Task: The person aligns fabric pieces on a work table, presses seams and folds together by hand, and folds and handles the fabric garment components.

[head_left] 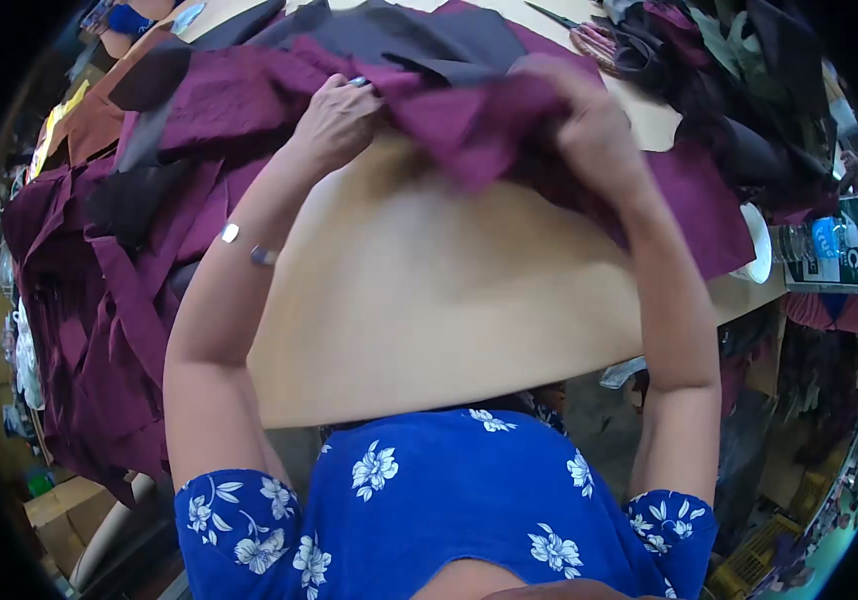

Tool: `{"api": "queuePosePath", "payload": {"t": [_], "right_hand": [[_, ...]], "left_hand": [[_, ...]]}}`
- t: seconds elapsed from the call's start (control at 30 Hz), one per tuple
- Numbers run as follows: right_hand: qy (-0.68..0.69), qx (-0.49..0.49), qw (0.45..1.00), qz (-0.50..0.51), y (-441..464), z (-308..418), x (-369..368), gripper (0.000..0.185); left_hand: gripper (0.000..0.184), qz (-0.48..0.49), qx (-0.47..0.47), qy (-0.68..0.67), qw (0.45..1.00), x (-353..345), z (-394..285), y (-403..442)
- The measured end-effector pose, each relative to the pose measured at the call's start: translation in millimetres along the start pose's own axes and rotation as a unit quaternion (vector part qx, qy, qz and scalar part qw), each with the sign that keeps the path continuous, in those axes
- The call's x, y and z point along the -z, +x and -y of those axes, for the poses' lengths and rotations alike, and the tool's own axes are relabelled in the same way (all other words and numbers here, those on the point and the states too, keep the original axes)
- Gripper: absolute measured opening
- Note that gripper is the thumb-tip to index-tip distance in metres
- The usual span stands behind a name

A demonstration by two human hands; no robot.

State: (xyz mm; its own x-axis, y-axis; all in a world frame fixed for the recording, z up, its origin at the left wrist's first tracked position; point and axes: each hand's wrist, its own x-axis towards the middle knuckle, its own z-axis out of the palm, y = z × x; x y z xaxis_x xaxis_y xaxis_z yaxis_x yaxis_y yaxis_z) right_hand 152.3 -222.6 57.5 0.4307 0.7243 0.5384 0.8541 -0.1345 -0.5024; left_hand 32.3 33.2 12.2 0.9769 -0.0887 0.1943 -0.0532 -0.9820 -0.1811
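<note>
Purple fabric [469, 130] is stretched between my two hands above the far part of the tan table [429, 290], its middle blurred by motion. My left hand [337, 122] is closed on the fabric's edge, with a ring on one finger. On the right, my right hand [597, 135] is blurred, its fingers closed on the same purple fabric. Dark grey fabric [349, 45] lies just beyond both hands, among more purple cloth.
Purple garments [99, 330] hang over the table's left side. Scissors [554, 15] and dark cloth [749, 140] lie at the back right. A clear bottle [819, 240] and a white round object [757, 243] stand at the right edge.
</note>
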Motion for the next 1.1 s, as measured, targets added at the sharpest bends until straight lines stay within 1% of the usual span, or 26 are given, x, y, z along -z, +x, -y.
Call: {"api": "queuePosePath", "payload": {"t": [0.03,0.1,0.13,0.2,0.23,0.27,0.33,0.4,0.43,0.5,0.53,0.6,0.63,0.67,0.7,0.73,0.77,0.8,0.83,0.87,0.9,0.93,0.97,1.0,1.07,1.1], "right_hand": [[-0.032,0.006,0.997,-0.066,14.0,-51.4,5.2,0.042],[-0.105,-0.121,0.985,-0.069,30.9,-112.6,34.1,0.043],[-0.170,-0.183,0.968,-0.039,25.5,-111.9,31.6,0.044],[-0.294,-0.300,0.907,0.027,18.3,-106.8,31.0,0.047],[-0.265,-0.202,0.941,-0.065,14.7,-91.1,35.7,0.050],[-0.229,-0.100,0.956,-0.153,4.9,-70.0,41.6,0.054],[-0.068,-0.055,0.981,-0.173,-21.6,-14.3,50.5,0.060],[-0.174,0.059,0.983,0.026,-51.4,19.2,53.3,0.070],[-0.246,0.054,0.966,0.063,-67.8,28.9,46.1,0.073],[-0.307,0.017,0.946,0.100,-83.6,18.9,29.9,0.077],[-0.298,-0.015,0.949,0.103,-87.7,2.5,30.4,0.079],[-0.291,-0.104,0.941,0.139,-74.2,-19.5,49.3,0.082],[-0.336,-0.046,0.939,0.062,-58.2,-26.4,65.5,0.077],[-0.423,-0.069,0.903,-0.021,-42.5,-28.7,88.7,0.065],[-0.402,-0.091,0.909,-0.067,-30.3,-20.5,119.0,0.052],[-0.366,0.101,0.898,-0.220,-12.4,13.2,129.6,0.045],[-0.332,0.097,0.904,-0.251,-3.9,16.9,142.4,0.047],[-0.296,0.092,0.908,-0.281,2.8,13.3,154.4,0.048],[-0.342,0.034,0.921,-0.184,10.9,8.4,163.2,0.051],[-0.385,-0.022,0.919,-0.086,18.2,-0.8,171.2,0.054],[-0.344,-0.004,0.937,-0.062,23.4,-20.9,182.5,0.056],[-0.294,-0.005,0.952,-0.088,26.5,-11.5,178.6,0.055],[-0.243,-0.008,0.964,-0.110,26.0,3.6,173.9,0.053],[-0.191,-0.016,0.973,-0.129,25.7,12.4,170.6,0.052],[-0.118,-0.018,0.984,-0.128,29.1,5.4,167.2,0.047],[-0.143,-0.001,0.981,-0.132,25.7,10.8,154.4,0.046]], "left_hand": [[0.019,-0.023,-0.004,-0.019,1.000,17.3,-10.8,-9.7],[0.031,-0.043,0.012,-0.059,0.997,36.2,-20.7,-23.4],[0.037,-0.060,0.019,-0.084,0.994,44.8,-27.1,-29.7],[0.036,-0.147,-0.022,-0.049,0.988,40.3,-32.6,-39.0],[0.039,-0.130,-0.026,-0.032,0.991,39.7,-33.2,-44.9],[0.042,-0.132,-0.030,-0.035,0.990,35.7,-32.9,-51.9],[0.048,-0.135,-0.029,-0.031,0.990,26.9,-28.4,-67.8],[0.048,-0.095,0.025,-0.074,0.992,26.1,-24.7,-78.0],[0.045,-0.084,0.039,-0.074,0.993,18.6,-20.0,-79.3],[0.038,-0.053,0.053,-0.071,0.995,9.8,-10.2,-70.1],[0.033,-0.032,0.053,-0.070,0.996,9.6,-6.7,-61.0],[0.027,-0.132,0.051,-0.098,0.985,15.8,2.6,-38.9],[0.020,-0.237,0.047,-0.057,0.969,38.4,2.9,-28.8],[0.019,-0.325,0.041,-0.054,0.943,64.5,0.7,-21.9],[0.019,-0.350,0.078,-0.072,0.931,94.1,-7.4,-24.7],[0.020,-0.427,0.058,-0.091,0.898,110.2,-10.9,-23.7],[0.024,-0.411,0.064,-0.114,0.902,129.7,-27.3,-31.1],[0.031,-0.347,0.040,-0.181,0.919,138.8,-46.6,-37.7],[0.047,-0.220,-0.001,-0.359,0.907,140.7,-65.7,-44.6],[0.049,-0.184,-0.071,-0.390,0.900,136.4,-82.9,-54.3],[0.071,0.039,-0.075,-0.515,0.853,144.0,-92.9,-64.0],[0.085,-0.001,-0.168,-0.562,0.810,134.3,-102.3,-72.0],[0.083,0.046,-0.143,-0.614,0.775,131.7,-106.8,-81.2],[0.080,0.029,-0.148,-0.630,0.762,134.4,-106.4,-88.0],[0.077,0.025,-0.132,-0.628,0.766,136.4,-89.4,-99.8],[0.066,0.114,-0.048,-0.645,0.754,148.3,-73.7,-105.8]]}}
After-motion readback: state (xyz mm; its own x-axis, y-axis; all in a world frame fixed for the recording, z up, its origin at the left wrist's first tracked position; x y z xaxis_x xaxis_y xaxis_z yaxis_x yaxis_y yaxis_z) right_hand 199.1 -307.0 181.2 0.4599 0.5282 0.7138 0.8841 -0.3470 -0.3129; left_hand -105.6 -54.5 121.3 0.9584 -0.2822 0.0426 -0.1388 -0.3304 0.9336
